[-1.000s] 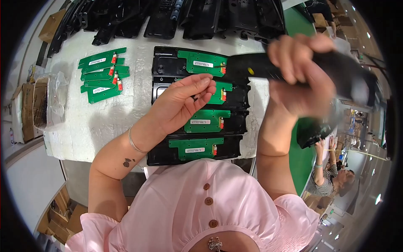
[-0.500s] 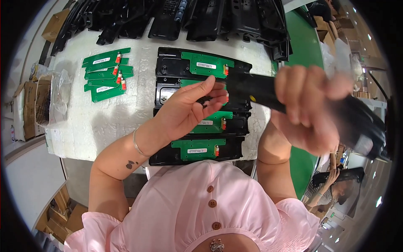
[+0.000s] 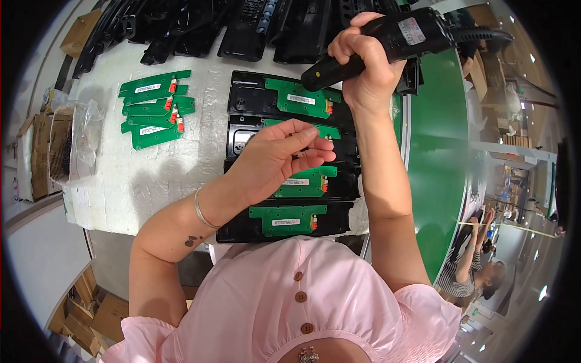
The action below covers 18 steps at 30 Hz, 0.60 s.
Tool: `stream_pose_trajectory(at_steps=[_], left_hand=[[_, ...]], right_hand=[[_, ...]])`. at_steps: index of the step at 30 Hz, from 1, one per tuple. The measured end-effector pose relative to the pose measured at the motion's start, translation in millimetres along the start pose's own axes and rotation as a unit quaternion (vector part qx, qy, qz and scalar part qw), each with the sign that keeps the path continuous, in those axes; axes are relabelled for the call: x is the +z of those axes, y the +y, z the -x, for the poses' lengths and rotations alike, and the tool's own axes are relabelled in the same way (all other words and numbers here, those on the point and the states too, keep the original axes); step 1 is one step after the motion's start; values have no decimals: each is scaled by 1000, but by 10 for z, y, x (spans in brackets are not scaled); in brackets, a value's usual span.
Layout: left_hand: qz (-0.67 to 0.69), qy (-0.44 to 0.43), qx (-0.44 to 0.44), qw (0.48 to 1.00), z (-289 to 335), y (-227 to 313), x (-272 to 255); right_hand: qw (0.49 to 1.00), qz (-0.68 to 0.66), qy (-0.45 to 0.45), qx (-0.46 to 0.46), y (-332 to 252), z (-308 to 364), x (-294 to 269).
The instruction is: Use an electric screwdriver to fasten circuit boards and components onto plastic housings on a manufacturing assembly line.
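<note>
My right hand [image 3: 372,75] grips a black electric screwdriver [image 3: 393,42], held over the far end of a row of black plastic panels [image 3: 247,100]. The tool's nose is above the farthest green circuit board [image 3: 301,98], near its upper edge; whether it touches a screw I cannot tell. My left hand [image 3: 266,157] is palm up with curled fingers, cupping small dark pieces that look like screws [image 3: 296,156]. It hovers over the second and third panels and partly hides their boards. The nearest panel carries another green board [image 3: 284,221] with a white label and a red-and-white connector.
On the white padded table [image 3: 200,115], several loose green boards [image 3: 151,130] overlap at left. Black plastic housings [image 3: 242,36] crowd the far edge. A cable [image 3: 484,34] runs right from the tool. A plastic bag [image 3: 85,139] lies at far left; another person [image 3: 469,272] is at right.
My right hand has swung the electric screwdriver from the right side up and away, so its nose is now above the farthest board. My left hand has stayed nearly in place.
</note>
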<state>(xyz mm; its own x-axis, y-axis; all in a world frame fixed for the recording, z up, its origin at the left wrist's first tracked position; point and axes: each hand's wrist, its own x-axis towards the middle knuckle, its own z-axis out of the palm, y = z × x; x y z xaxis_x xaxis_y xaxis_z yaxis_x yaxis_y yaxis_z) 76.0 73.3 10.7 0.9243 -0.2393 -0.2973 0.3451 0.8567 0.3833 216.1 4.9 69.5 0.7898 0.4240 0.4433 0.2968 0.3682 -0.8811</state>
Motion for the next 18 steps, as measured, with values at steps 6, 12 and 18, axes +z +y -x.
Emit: stream_pose_trajectory(at_steps=[6, 12, 18], left_hand=[[-12, 2, -7, 1000, -6, 4, -51], [32, 53, 10, 998, -14, 41, 13], [75, 25, 33, 996, -42, 50, -84]], right_hand=[[999, 11, -31, 3, 61, -66, 18], [999, 9, -38, 10, 75, -73, 66], [998, 1, -23, 53, -27, -61, 190]])
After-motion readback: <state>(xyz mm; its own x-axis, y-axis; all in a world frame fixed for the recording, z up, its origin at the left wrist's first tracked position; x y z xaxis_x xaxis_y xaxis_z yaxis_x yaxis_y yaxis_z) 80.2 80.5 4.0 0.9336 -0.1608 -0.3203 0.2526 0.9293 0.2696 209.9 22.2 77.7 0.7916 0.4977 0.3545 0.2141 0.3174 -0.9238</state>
